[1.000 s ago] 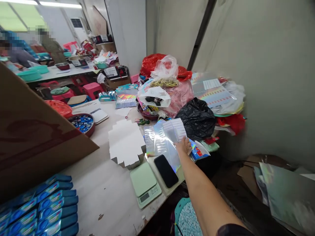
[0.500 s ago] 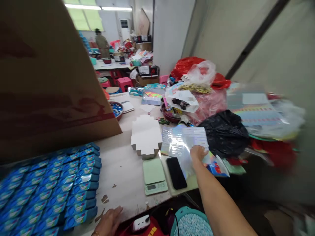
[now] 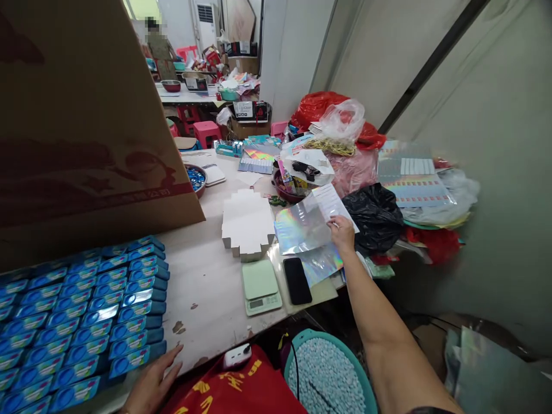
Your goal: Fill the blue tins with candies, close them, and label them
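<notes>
My right hand (image 3: pixel 342 231) pinches the edge of a shiny holographic sticker sheet (image 3: pixel 299 227) near its white strip of labels. Under it lies another holographic sheet (image 3: pixel 321 264). A black phone (image 3: pixel 296 280) rests just in front of these sheets, beside a pale green digital scale (image 3: pixel 261 286). Fingers apart, my left hand (image 3: pixel 157 376) lies empty at the table's front edge, close to the rows of blue plastic boxes (image 3: pixel 138 305). A white folded carton piece (image 3: pixel 248 221) sits behind the scale.
A large cardboard flap (image 3: pixel 86 115) rises at left. Right of the sheets sits a black plastic bag (image 3: pixel 373 215); bags and a bowl (image 3: pixel 287 192) are piled behind. A teal basin (image 3: pixel 371 391) of pale blue pellets stands below the table edge. Far back, a person (image 3: pixel 161 52) stands.
The view has shifted, bringing more of my lap and the basin into sight. My right hand has lifted the sheet's edge, uncovering the one beneath. The left hand stays at the table edge.
</notes>
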### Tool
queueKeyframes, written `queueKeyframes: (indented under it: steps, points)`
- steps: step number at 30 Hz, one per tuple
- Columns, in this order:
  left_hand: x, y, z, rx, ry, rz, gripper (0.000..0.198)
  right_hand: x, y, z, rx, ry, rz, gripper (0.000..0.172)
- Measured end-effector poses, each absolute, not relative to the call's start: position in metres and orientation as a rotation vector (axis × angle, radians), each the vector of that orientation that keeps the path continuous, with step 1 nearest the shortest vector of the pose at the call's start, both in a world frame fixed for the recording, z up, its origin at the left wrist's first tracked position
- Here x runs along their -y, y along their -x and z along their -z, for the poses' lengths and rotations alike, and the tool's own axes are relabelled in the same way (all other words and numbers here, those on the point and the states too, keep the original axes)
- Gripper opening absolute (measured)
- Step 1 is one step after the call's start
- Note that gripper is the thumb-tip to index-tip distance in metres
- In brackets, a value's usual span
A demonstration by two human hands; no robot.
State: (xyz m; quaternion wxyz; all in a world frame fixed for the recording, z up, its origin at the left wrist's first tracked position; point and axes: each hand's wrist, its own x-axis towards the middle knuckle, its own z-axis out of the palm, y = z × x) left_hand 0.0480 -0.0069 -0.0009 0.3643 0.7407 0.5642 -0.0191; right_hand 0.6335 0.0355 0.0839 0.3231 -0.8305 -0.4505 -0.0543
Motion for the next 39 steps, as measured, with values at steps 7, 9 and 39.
queueKeyframes:
  steps: [7, 9, 39]
  points:
    - [-0.035, -0.116, -0.057, -1.214, -1.854, -0.192, 0.047, -0.059, -0.58, -0.18, 1.563, 1.661, -0.126, 0.012]
    - [-0.048, -0.138, -0.081, -1.149, -1.776, -0.298, 0.047, -0.06, -0.553, -0.21, 1.686, 1.573, -0.148, 0.011]
    - [-0.121, -0.161, -0.16, -0.885, -0.761, -0.949, 0.018, -0.012, -0.426, -0.058, 1.474, 1.593, -1.572, 0.02]
